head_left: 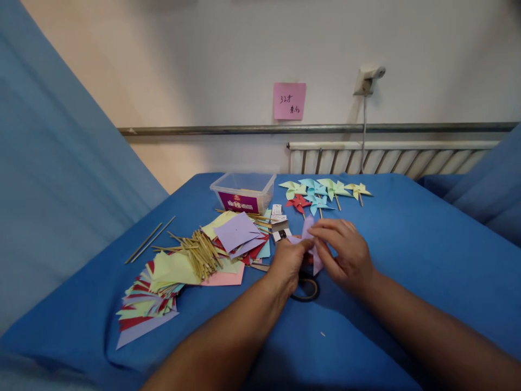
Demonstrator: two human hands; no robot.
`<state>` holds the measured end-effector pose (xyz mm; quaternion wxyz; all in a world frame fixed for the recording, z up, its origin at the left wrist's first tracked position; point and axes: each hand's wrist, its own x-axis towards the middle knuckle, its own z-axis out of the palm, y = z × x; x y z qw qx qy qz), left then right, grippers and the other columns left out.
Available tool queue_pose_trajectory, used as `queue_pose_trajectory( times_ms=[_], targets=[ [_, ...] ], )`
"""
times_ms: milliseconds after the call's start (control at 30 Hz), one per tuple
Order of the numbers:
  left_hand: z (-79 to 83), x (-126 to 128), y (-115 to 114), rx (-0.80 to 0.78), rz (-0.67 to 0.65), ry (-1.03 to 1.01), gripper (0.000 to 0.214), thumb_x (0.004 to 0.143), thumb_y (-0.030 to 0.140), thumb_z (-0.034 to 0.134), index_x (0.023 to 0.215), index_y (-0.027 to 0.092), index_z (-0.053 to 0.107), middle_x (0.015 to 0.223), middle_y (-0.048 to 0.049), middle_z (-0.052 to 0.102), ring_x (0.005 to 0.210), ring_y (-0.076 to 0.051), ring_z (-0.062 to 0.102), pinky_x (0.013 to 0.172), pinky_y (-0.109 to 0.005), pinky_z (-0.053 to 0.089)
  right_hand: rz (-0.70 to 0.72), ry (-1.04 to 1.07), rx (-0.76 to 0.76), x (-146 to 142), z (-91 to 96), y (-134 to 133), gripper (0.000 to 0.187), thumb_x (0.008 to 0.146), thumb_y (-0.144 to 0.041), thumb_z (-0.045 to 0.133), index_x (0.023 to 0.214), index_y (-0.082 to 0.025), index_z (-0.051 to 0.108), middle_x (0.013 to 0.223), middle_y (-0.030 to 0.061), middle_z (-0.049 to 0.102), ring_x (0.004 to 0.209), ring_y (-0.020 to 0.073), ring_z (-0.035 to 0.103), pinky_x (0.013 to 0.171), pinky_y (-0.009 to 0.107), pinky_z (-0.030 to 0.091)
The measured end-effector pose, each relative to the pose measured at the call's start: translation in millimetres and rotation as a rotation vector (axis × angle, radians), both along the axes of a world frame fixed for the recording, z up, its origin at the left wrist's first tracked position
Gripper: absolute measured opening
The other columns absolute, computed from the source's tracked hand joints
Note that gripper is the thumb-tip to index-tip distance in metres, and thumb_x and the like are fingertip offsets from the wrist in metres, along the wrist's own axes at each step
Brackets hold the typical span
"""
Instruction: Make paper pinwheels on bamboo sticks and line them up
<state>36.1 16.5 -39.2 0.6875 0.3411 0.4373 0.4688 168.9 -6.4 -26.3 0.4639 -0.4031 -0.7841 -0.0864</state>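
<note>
Between my two hands is a purple paper pinwheel (308,225), its blades partly folded in. My left hand (288,260) grips it from the left, thumb on its middle. From the right, my right hand (344,250) pinches at the pinwheel's centre; whether a pin sits in those fingertips I cannot make out. Under my hands lie scissors (308,289), with a black handle loop showing. Just left stand small white boxes (280,228), one of them open. Finished pinwheels lie behind my hands: green (334,188), blue (318,204), red (298,203) and yellow (359,190).
At left are fanned coloured paper sheets (150,304), a heap of thin sticks (199,254) and cut purple squares (238,233). Behind them stands a clear plastic box (244,193). Two sticks (150,239) lie apart on the blue cloth (391,326). A radiator (391,157) is behind the table.
</note>
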Motion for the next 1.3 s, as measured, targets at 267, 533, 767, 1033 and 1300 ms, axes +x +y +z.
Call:
queue_pose_trajectory(
  times_ms=[267, 533, 767, 1033, 1300],
  targets=[
    [1.1, -0.4, -8.3, -0.054, -0.258, 0.131, 0.020, 0.060, 0.023, 0.078, 0.075, 0.015, 0.068, 0.067, -0.0044, 0.064, 0.053, -0.012, 0.055, 0.050, -0.023, 0.043, 0.108, -0.534, -0.761, -69.3, 44.1, 107.3, 0.032, 0.097, -0.029, 0.044, 0.108, -0.022, 0.073, 0.117, 0.0072, 0.072, 0.106, 0.0231, 0.065, 0.089, 0.033, 0.048],
    [-4.5, 1.4, -4.1, -0.099, -0.240, 0.158, 0.026, 0.057, 0.021, 0.080, 0.081, 0.015, 0.069, 0.070, -0.0052, 0.065, 0.052, -0.013, 0.056, 0.048, -0.024, 0.044, -0.023, -0.725, -0.911, -110.8, 37.2, 130.7, 0.023, 0.086, -0.022, 0.060, 0.100, -0.015, 0.076, 0.112, 0.0168, 0.073, 0.102, 0.0325, 0.068, 0.082, 0.039, 0.051],
    [0.2, 1.4, -5.2, -0.093, -0.224, 0.140, 0.031, 0.055, 0.021, 0.082, 0.083, 0.016, 0.069, 0.066, -0.0030, 0.064, 0.047, -0.010, 0.051, 0.045, -0.023, 0.040, -0.088, -0.678, -0.839, -110.2, 43.8, 124.1, 0.019, 0.081, -0.020, 0.065, 0.096, -0.014, 0.076, 0.106, 0.0178, 0.075, 0.099, 0.0327, 0.069, 0.080, 0.037, 0.050],
    [-3.2, -1.6, -3.1, -0.047, -0.141, 0.104, 0.028, 0.057, 0.027, 0.081, 0.076, 0.014, 0.065, 0.065, -0.0034, 0.064, 0.052, -0.013, 0.057, 0.050, -0.025, 0.044, -0.206, -0.149, -0.585, -51.4, 54.0, 78.5, 0.010, 0.091, -0.029, 0.057, 0.092, -0.022, 0.064, 0.087, 0.0072, 0.074, 0.081, 0.0237, 0.068, 0.066, 0.032, 0.047],
    [17.1, -13.5, 16.8, 0.169, 0.267, -0.066, 0.028, 0.059, 0.028, 0.078, 0.079, 0.013, 0.065, 0.068, -0.0011, 0.065, 0.057, -0.013, 0.059, 0.057, -0.026, 0.047, 0.144, 0.769, -0.772, -5.8, 11.0, -13.5, 0.023, 0.090, -0.042, 0.054, 0.100, -0.021, 0.056, 0.068, -0.0030, 0.064, 0.051, 0.0123, 0.059, 0.049, 0.025, 0.043]
  ],
)
